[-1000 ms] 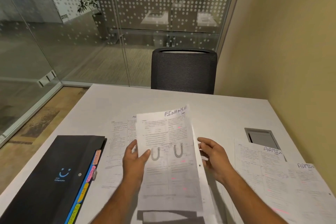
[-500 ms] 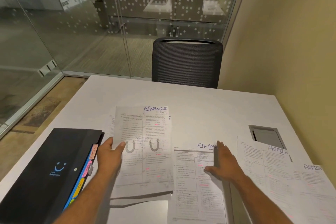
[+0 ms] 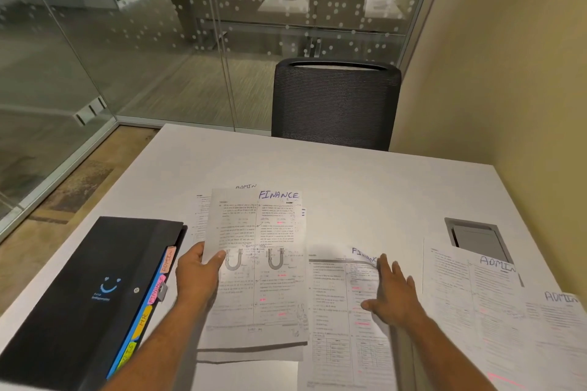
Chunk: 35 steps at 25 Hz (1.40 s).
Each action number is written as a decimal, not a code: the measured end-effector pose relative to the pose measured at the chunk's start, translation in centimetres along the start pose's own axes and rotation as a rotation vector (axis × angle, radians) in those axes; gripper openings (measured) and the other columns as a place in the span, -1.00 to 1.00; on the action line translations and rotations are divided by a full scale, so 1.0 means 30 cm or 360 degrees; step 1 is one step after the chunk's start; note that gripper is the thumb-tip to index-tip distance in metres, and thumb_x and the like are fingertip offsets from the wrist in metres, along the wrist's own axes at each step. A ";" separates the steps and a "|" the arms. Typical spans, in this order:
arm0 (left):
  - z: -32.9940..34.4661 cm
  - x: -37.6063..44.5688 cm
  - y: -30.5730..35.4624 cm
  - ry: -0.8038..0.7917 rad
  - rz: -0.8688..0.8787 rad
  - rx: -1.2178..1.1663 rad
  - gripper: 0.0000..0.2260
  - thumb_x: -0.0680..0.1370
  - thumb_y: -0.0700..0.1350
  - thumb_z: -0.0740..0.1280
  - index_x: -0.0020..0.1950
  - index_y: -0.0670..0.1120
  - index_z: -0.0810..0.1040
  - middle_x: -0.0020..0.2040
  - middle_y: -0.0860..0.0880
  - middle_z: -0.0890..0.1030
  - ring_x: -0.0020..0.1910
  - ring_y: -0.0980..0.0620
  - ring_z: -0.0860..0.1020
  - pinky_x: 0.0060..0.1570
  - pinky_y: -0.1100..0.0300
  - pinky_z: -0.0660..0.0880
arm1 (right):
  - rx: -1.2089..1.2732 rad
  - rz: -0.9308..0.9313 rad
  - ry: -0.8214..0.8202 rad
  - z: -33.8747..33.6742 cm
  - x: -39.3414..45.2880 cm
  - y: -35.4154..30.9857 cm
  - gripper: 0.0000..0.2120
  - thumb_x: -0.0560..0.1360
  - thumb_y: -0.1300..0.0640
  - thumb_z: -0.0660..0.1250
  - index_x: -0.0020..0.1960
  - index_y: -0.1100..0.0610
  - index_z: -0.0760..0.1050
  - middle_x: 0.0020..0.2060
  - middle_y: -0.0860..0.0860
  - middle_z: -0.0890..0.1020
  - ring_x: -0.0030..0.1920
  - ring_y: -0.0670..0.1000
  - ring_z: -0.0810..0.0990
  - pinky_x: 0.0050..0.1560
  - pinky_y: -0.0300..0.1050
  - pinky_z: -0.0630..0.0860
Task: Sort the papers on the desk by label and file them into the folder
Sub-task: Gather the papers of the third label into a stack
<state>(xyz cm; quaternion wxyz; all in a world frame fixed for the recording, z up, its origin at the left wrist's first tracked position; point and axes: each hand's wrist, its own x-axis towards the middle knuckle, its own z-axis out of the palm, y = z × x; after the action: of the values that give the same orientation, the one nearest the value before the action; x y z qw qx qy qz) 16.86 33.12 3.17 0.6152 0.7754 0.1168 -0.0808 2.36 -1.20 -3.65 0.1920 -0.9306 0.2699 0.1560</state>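
Two hands work: left hand [image 3: 197, 276] grip pinches FINANCE sheet [image 3: 257, 267] by its left edge, long axis running away from the person, heading at the far end, just right of folder [image 3: 79, 295]. Right hand [image 3: 389, 292] lies flat, fingers straight, on second FINANCE sheet [image 3: 336, 311]. Bare worktop [image 3: 349, 187] beyond.

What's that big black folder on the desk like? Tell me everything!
The black folder lies flat and closed near the desk's left front corner, slightly angled. Its cover looks like smooth matte plastic, with a small blue smiley logo, tiny lettering under it, and a round snap button. Coloured tabs stick out along its right edge: peach reading ADMIN, pink reading FINANCE, yellow reading HR, a green one too blurred to read, and blue edging. No hand touches it; the left hand beside it holds a FINANCE sheet.
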 end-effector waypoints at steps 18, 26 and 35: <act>-0.014 -0.042 0.023 -0.0018 0.0040 -0.0003 -0.82 0.57 -0.22 0.39 0.13 -0.02 0.56 -0.02 0.01 0.65 -0.11 0.04 0.64 -0.29 0.24 0.58 | 0.1733 0.0144 0.0886 -0.240 -0.114 -0.173 -0.90 0.52 0.25 0.40 0.01 0.11 0.61 -0.21 -0.11 0.65 -0.18 -0.06 0.65 -0.31 -0.31 0.55; 0.000 -0.098 0.040 -0.0014 0.0060 0.0048 -0.81 0.58 -0.24 0.37 0.17 -0.07 0.52 0.03 -0.01 0.61 -0.14 0.08 0.57 -0.25 0.30 0.55 | 0.2433 0.0121 0.0553 -0.375 -0.123 -0.157 -0.86 0.51 0.35 0.39 0.03 0.20 0.62 -0.09 0.11 0.74 -0.11 0.12 0.73 -0.04 0.06 0.67; 0.174 -0.191 0.095 -0.0500 -0.0159 -0.0203 -0.93 0.56 -0.13 0.42 0.01 -0.08 0.66 -0.09 -0.12 0.73 -0.15 -0.11 0.70 -0.12 -0.01 0.65 | 0.2218 0.0025 0.0278 -0.209 -0.149 -0.259 -0.82 0.58 0.31 0.33 0.16 0.21 0.59 0.01 0.08 0.73 0.03 0.09 0.72 0.18 0.08 0.59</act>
<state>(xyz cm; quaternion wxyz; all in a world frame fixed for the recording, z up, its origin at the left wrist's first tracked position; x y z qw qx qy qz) 12.25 26.95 6.17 0.6691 0.7059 0.0625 -0.2240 4.31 4.06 5.74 0.7203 -0.5977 0.3282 -0.1272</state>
